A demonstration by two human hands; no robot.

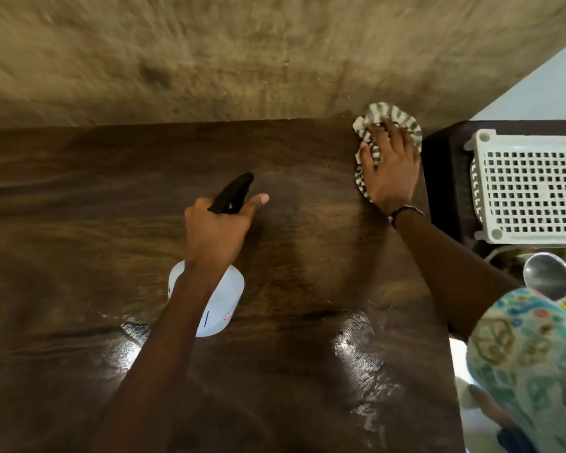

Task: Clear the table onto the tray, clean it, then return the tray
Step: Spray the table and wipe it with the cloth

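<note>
Wet streaks shine on the near part of the dark wooden surface (291, 197). The left hand (214, 230) has its grip clamped on a spray bottle (224, 289). At the far right corner, the right hand (391, 168) presses flat, fingers spread, on a striped cloth (381, 117).
</note>
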